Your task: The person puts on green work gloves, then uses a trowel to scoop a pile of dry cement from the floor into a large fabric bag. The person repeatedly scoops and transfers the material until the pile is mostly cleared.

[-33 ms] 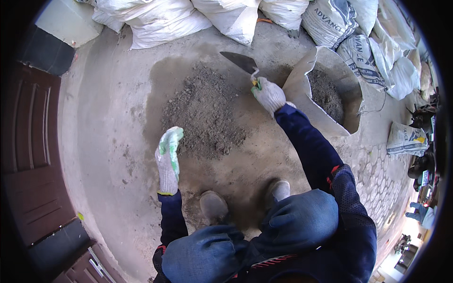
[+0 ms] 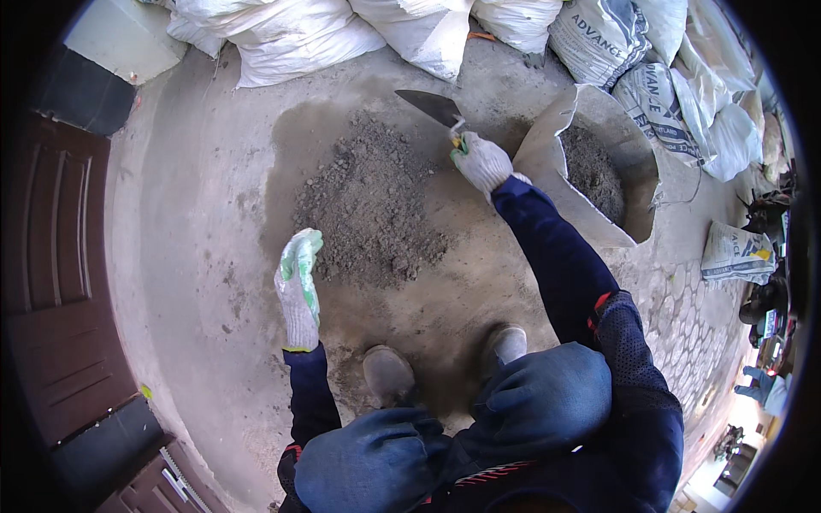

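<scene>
A grey, crumbly pile of mortar mix point(image 2: 372, 201) lies on the concrete floor in front of me. My right hand point(image 2: 481, 162), in a white knit glove with green on the fingers, is closed round the handle of a pointed trowel point(image 2: 432, 107). The trowel's dark blade reaches left over the floor behind the pile. My left hand point(image 2: 299, 272), in a matching glove, is held beside the pile's near left edge, fingers extended and holding nothing. To the right of my right hand stands a cut-open pale container point(image 2: 547, 167) with more grey mix point(image 2: 590, 175) inside.
White sacks point(image 2: 299, 38) line the far side, and printed cement bags point(image 2: 654, 107) are stacked at far right. Another bag point(image 2: 737, 254) stands on the right by paving stones point(image 2: 676, 308). A brown panelled door point(image 2: 64, 231) is at left. My shoes point(image 2: 387, 374) are below the pile.
My right hand and the trowel have shifted slightly left and away from me. My left hand has drifted a little to the left.
</scene>
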Motion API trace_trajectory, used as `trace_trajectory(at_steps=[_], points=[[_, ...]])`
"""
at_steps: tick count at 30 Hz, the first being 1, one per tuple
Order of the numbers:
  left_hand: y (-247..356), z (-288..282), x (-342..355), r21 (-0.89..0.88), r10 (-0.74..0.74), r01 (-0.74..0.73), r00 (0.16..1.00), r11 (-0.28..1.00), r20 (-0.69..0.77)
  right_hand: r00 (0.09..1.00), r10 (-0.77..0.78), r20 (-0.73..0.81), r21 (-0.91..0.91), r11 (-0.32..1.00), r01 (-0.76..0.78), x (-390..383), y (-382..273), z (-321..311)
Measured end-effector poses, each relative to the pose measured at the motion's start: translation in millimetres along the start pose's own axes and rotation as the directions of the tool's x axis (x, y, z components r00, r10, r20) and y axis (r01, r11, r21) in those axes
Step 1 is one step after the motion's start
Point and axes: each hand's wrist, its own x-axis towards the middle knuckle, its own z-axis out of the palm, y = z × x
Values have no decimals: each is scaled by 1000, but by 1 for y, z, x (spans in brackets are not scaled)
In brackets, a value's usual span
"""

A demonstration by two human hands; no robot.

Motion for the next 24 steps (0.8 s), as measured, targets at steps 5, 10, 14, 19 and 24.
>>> trace_trajectory(at_steps=[5, 10, 14, 19, 24], points=[[-31, -30, 27, -67, 43, -54, 987, 996, -154, 961, -236, 141, -85, 965, 249, 55, -31, 15], [-57, -41, 30, -20, 69, -76, 968, 997, -240, 880, -284, 380, -31, 947, 319, -3, -58, 17], [-70, -24, 36, -3, 143, -150, 947, 989, -286, 871, -213, 442, -59, 962, 265, -70, -66, 6], [-72, -9, 54, 726, 585, -366, 808, 582, -62, 964, 47, 261, 199, 975, -101, -120, -41, -46], [-72, -6, 99, 834, 625, -389, 777, 391, 70, 708, 451, 544, 399, 603, -691, -134, 8, -88]])
